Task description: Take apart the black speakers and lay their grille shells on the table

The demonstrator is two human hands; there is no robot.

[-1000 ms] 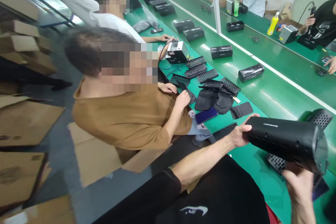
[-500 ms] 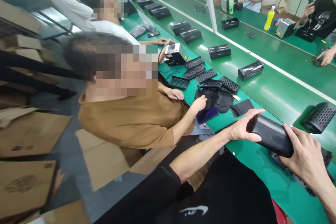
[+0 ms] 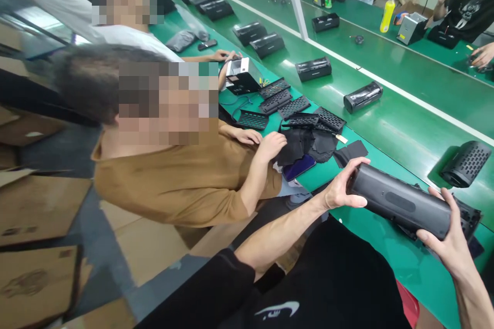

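I hold a long black speaker body (image 3: 401,203) level above the near edge of the green table (image 3: 405,128). My left hand (image 3: 341,187) is wrapped round its left end. My right hand (image 3: 445,234) grips the right end from below, fingers curled over it. Under the speaker lies a black perforated grille (image 3: 469,216). A curved black grille (image 3: 465,163) rests on the belt just beyond.
A person in a brown shirt (image 3: 181,180) sits close at my left, a hand on black fabric pieces (image 3: 309,144) beside a phone (image 3: 298,167) and several grilles (image 3: 293,108). Black speakers (image 3: 363,96) ride the belt. Other workers sit across. Cardboard boxes (image 3: 38,200) lie on the floor.
The speaker has come down from my right to level in front of me, turned about its axis, and my right hand has shifted to its right end. The camera has swung slightly right.
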